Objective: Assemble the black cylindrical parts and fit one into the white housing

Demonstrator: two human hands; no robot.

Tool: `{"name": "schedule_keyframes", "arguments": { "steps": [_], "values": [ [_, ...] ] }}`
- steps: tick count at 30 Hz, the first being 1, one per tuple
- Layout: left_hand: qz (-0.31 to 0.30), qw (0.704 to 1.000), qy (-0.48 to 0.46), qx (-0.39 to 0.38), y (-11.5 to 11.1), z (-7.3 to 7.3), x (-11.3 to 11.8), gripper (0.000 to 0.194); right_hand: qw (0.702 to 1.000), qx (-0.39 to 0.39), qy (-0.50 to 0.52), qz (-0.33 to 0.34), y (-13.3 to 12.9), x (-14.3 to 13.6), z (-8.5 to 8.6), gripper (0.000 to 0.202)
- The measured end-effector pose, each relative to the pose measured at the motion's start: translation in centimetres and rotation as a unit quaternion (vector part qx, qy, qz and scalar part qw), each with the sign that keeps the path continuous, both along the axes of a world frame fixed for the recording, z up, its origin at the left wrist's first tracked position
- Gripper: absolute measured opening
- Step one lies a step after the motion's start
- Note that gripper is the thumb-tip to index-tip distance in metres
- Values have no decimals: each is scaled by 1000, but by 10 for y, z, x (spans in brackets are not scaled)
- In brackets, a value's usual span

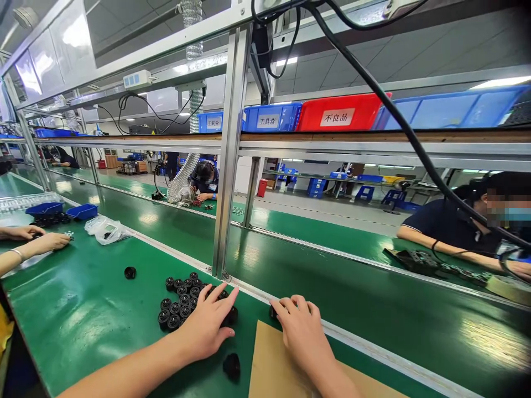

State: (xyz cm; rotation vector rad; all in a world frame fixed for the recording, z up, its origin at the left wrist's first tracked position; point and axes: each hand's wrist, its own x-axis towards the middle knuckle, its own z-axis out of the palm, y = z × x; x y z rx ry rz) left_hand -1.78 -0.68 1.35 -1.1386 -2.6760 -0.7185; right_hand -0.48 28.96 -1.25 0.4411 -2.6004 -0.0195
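My left hand [206, 326] reaches over a cluster of small black round plastic parts [174, 308], its fingers spread and its thumb held apart. Some of those parts are hidden beneath it. My right hand [303, 330] has its fingers curled down over another black round part [272, 313], of which only a bit shows at the fingertips, beside the metal rail. Below my left hand, a single black part [231, 366] lies on the green table. One more loose black part [130, 272] sits farther left.
A sheet of brown cardboard [271, 365] lies under my right forearm. A metal post [227, 160] rises from the rail [373, 351] ahead. At left, a co-worker's hands [52, 241] are near blue trays [82, 211] and a clear plastic bag [105, 230]. Another person [448, 221] leans in at right.
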Motion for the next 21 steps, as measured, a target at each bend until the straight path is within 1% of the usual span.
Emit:
{"name": "schedule_keyframes", "arguments": {
  "steps": [2,3,4,5,6,7,8,9,10,11,13,15,17,18,19,20,21],
  "values": [
    [-5,1000,-14,-10,0,0,0,99,1000,2,6,-15,-6,3,3,65],
    [-2,1000,-19,-10,0,0,0,96,1000,-9,4,-12,-12,7,8,63],
    [4,1000,-22,-7,0,0,1,94,1000,-29,-9,5,-19,12,14,55],
    [10,1000,-24,-2,0,0,1,92,997,-56,-39,36,-28,19,21,45],
    [14,1000,-24,3,0,0,1,91,989,-90,-85,82,-37,26,28,34],
    [14,1000,-24,7,0,0,2,90,973,-119,-143,133,-46,33,34,26],
    [9,1000,-25,9,0,0,2,89,954,-142,-197,176,-56,41,38,26],
    [0,1000,-26,9,0,1,3,88,939,-149,-236,203,-65,47,40,31],
    [-9,1000,-27,6,0,2,3,88,932,-136,-258,215,-72,52,41,37],
    [-16,1000,-26,3,0,3,4,89,931,-115,-269,218,-77,56,39,41],
    [-23,999,-23,-5,0,5,6,89,938,-73,-269,207,-82,59,33,38],
    [-22,1000,-15,-15,0,6,8,88,941,-74,-271,190,-77,58,31,32],
    [-15,999,-6,-29,2,7,11,86,936,-134,-277,171,-66,53,34,29],
    [-9,999,-2,-39,3,8,12,84,925,-187,-285,165,-59,50,37,28],
    [-2,999,3,-51,5,8,14,81,905,-260,-296,163,-53,46,42,27],
    [5,998,7,-66,6,9,15,76,870,-347,-310,163,-47,41,46,28],
    [11,997,11,-81,8,10,17,69,822,-439,-327,159,-42,36,50,31]
  ]
}}
